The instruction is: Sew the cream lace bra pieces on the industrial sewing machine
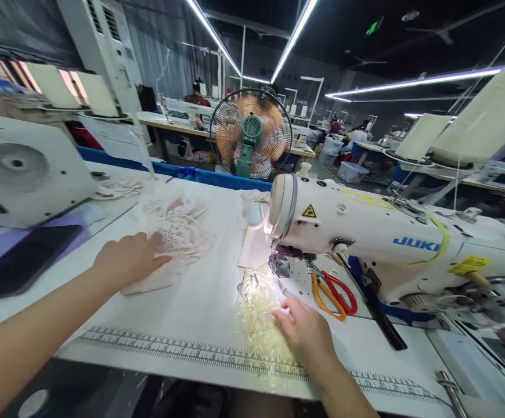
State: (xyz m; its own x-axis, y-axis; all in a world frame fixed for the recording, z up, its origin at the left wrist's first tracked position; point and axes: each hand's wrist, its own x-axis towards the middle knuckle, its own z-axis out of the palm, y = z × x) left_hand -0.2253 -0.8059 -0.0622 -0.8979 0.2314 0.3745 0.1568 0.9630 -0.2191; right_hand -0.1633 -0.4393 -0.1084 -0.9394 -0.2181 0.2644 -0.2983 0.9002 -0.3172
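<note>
My left hand [131, 260] lies on a loose pile of pale pink lace fabric pieces [183, 229], thumb apart and fingers reaching over the cloth. Beside a crumpled heap of shiny, yellowish, see-through strip [259, 325], my right hand [307, 331] rests with its fingers loosely bent and a gap between thumb and forefinger. The heap runs up to the lit needle area of a white sewing machine [348, 215]. A pale fabric piece [255, 247] lies flat by the needle, with more lace cloth [252, 200] behind it.
Orange- and red-handled snips [333, 293] lie under the machine arm, near a black lever [385, 322]. A printed ruler [191, 351] runs along the table's front edge. At left are a dark phone-like slab [26, 261] and another machine [26, 168]. A large fan [251, 130] stands beyond.
</note>
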